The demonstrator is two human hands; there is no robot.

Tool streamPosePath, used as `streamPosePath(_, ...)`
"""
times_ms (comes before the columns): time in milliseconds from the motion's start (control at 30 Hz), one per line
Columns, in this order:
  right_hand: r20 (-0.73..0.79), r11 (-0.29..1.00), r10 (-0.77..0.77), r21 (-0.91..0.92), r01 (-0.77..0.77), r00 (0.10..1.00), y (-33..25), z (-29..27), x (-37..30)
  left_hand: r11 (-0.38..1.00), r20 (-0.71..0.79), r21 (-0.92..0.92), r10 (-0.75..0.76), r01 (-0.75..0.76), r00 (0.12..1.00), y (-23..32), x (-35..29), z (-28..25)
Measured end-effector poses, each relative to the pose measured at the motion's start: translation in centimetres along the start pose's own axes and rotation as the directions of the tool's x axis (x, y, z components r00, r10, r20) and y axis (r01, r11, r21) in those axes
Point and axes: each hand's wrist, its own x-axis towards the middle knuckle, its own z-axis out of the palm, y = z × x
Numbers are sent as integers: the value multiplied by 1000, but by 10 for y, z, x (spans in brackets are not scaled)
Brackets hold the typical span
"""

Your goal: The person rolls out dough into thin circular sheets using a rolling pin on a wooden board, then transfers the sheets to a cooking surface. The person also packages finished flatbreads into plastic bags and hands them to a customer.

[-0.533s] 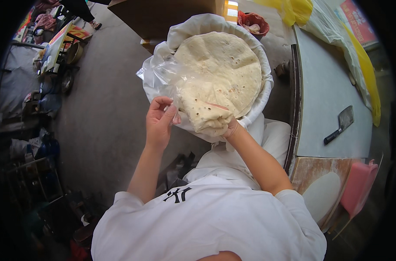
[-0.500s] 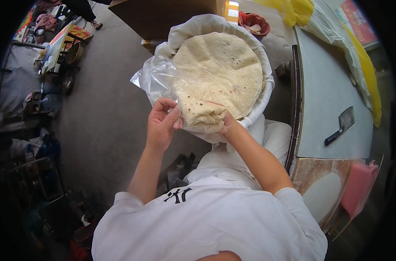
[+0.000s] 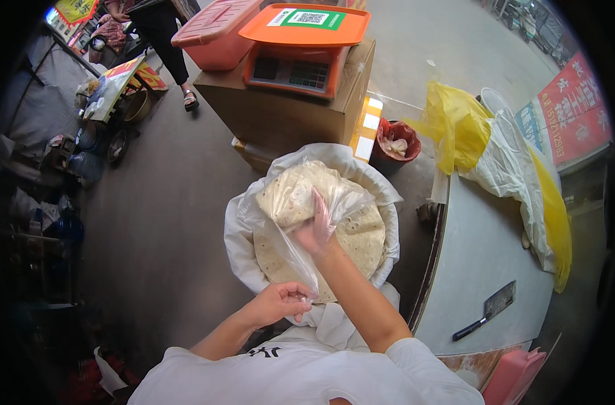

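Observation:
A folded flatbread [image 3: 285, 200] sits inside a clear plastic bag [image 3: 290, 251] above a stack of round flatbreads [image 3: 363, 233]. The stack lies in a round container lined with white cloth [image 3: 238, 233]. My right hand [image 3: 315, 226] reaches into the bag and grips the folded flatbread at its right side; plastic covers the fingers and partly blurs them. Nearer my body, my left hand [image 3: 284, 304] is closed, pinching the bag's edge between thumb and fingers.
Past the container, a cardboard box [image 3: 287, 121] carries an orange scale [image 3: 297, 64] and a pink lidded tub [image 3: 216, 34]. A red-lined bin [image 3: 396, 145] stands beside it. The right table [image 3: 476, 250] holds a cleaver [image 3: 486, 310] and plastic sheets [image 3: 517, 175]. A person [image 3: 162, 40] stands far left.
The folded flatbread has gone from my right hand beside the bag to inside it, and both have moved away from me over the stack. My view has tilted up, showing the scale.

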Motion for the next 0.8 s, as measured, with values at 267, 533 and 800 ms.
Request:
streamPosePath(267,124,991,-40,-123,56,992,-82,158,5,827,-102,495,361,-267,927,153,-33,-31)
streamPosePath(533,-40,855,-317,-445,267,948,-137,282,163,650,-354,501,756,-571,550,345,75,-133)
streamPosePath(800,-426,458,274,-731,-506,862,-84,100,-7,749,-684,390,626,-536,376,325,75,-190)
